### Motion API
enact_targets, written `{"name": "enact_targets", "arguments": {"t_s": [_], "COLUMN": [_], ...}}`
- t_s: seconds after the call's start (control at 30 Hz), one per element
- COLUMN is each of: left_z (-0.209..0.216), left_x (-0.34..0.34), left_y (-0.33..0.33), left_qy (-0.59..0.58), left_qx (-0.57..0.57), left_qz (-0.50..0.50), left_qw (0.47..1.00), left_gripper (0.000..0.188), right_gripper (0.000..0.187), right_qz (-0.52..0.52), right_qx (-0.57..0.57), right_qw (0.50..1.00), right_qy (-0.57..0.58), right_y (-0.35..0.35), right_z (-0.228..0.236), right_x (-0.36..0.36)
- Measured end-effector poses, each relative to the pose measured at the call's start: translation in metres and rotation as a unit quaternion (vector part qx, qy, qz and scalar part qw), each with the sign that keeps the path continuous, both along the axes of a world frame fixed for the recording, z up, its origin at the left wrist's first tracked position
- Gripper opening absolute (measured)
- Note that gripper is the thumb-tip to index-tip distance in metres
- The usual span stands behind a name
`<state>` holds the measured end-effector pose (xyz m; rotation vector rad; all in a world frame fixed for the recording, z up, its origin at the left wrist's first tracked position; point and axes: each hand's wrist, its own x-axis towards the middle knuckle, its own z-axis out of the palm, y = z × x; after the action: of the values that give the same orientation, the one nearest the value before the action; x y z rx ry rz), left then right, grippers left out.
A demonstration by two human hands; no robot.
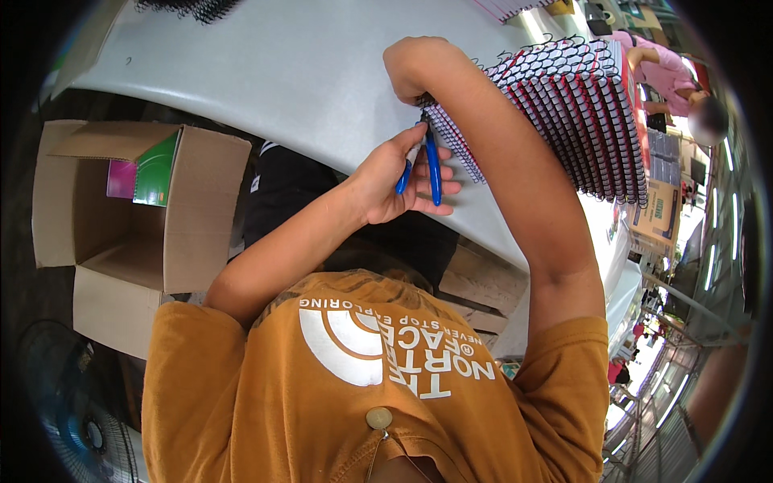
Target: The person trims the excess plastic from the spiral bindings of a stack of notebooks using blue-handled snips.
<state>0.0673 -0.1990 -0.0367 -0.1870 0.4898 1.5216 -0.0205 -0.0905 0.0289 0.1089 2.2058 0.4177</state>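
While our left hand (394,181) has its fingers (439,189) curled shut around the blue handles of a pair of pliers (425,161), whose nose meets the wire binding of a spiral notebook (455,141), our right hand (415,68) bends at the wrist over that same binding, its fingertips hidden, so we cannot tell their grip. The notebook lies at the near end of a stack of spiral notebooks (588,113) on the grey table (282,72); an open cardboard box (129,217) holding pink and green books stands below the table's edge at left.
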Motion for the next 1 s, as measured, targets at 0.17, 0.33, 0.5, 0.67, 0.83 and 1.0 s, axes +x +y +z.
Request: {"name": "enact_targets", "arguments": {"t_s": [0.17, 0.33, 0.5, 0.67, 0.83, 1.0], "left_z": [-0.054, 0.006, -0.052, 0.008, 0.003, 0.012], "left_x": [-0.006, -0.004, -0.007, -0.007, -0.012, -0.01], "left_y": [-0.008, -0.015, -0.004, -0.015, -0.009, -0.018], "left_qy": [-0.106, 0.104, -0.044, 0.177, 0.135, 0.143], "left_qx": [0.27, -0.007, 0.253, -0.029, 0.007, 0.009], "left_qz": [-0.018, -0.058, -0.027, -0.07, -0.047, -0.068], "left_qw": [0.957, 0.993, 0.966, 0.981, 0.99, 0.987], "left_gripper": [0.05, 0.055, 0.055, 0.055, 0.057, 0.058], "right_gripper": [0.025, 0.019, 0.016, 0.015, 0.014, 0.016], "right_qz": [0.014, -0.005, -0.007, -0.033, -0.012, -0.042], "right_qx": [-0.021, -0.014, -0.052, -0.042, -0.056, -0.057], "right_qw": [0.999, 0.999, 0.998, 0.998, 0.998, 0.997], "right_qy": [0.023, -0.04, -0.045, -0.021, -0.009, -0.008], "right_y": [0.006, -0.005, 0.008, 0.013, 0.013, 0.013], "right_z": [-0.001, 0.012, 0.003, 0.003, 0.005, 0.005], "right_x": [0.0, -0.002, -0.006, -0.007, -0.006, -0.006]}}
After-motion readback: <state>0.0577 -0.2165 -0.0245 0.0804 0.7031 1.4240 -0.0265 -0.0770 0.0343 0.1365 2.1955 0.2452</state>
